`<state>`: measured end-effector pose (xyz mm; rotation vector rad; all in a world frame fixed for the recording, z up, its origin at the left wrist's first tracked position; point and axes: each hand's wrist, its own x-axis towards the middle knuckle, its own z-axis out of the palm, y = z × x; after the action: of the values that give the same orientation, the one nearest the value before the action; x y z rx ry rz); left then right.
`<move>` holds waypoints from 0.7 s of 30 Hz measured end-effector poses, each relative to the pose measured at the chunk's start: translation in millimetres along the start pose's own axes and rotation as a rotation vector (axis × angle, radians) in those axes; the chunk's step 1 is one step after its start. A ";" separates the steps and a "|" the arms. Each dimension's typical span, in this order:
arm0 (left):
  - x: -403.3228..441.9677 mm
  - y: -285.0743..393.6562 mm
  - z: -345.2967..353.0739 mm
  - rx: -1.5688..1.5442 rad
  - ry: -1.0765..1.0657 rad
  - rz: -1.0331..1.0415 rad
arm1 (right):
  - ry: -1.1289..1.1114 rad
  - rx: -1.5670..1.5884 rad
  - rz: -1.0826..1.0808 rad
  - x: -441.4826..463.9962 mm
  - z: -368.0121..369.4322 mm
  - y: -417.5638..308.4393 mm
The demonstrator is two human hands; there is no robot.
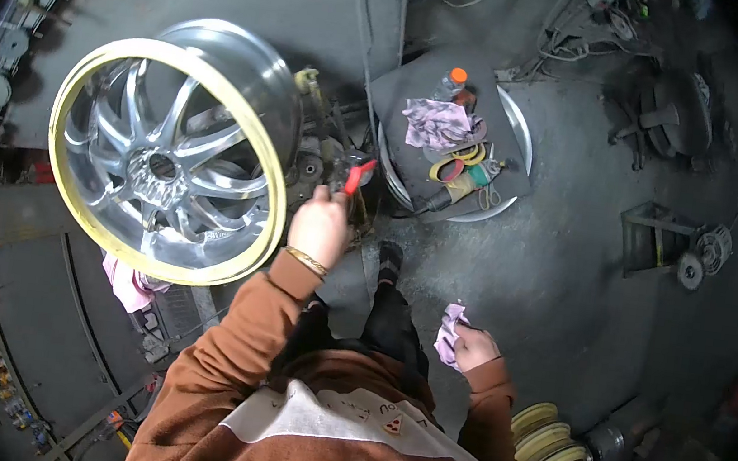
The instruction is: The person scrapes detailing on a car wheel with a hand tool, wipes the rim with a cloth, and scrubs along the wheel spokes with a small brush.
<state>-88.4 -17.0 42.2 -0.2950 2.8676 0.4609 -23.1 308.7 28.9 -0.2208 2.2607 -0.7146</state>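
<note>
My left hand (pixel 320 229) is at the machine stand beside the wheel, its fingers curled and partly hidden. Just beyond the fingertips is a black part with a red lever (pixel 358 176); I cannot tell whether the hand touches it. To the left, a polished multi-spoke wheel rim (pixel 131 160) is mounted tilted on the stand, yellow tape (pixel 55 124) around its outer lip. Low on the right, my right hand (pixel 474 347) is closed on a crumpled pink cloth (pixel 449 334), away from the wheel.
A round board on a rim (pixel 516 124) holds a pink rag (pixel 436 125), an orange-capped bottle (pixel 451 84), tape rolls (pixel 447 168) and a green power tool (pixel 467 183). Taped rims (pixel 545 442) lie lower right. A metal frame with a motor (pixel 660 232) stands right.
</note>
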 end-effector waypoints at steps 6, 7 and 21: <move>35.0 1.4 18.4 0.218 -0.130 -0.021 | 0.026 0.026 -0.013 16.4 -11.7 35.2; 39.6 4.1 20.7 0.230 -0.104 -0.002 | 0.022 0.030 -0.022 19.7 -14.7 33.9; 48.9 10.8 21.0 0.270 -0.051 -0.002 | 0.065 0.070 -0.111 46.3 -31.2 33.1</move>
<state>-133.7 -7.9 13.7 -0.2342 2.8335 0.0764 -76.1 332.9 0.3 -0.2952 2.2944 -0.8689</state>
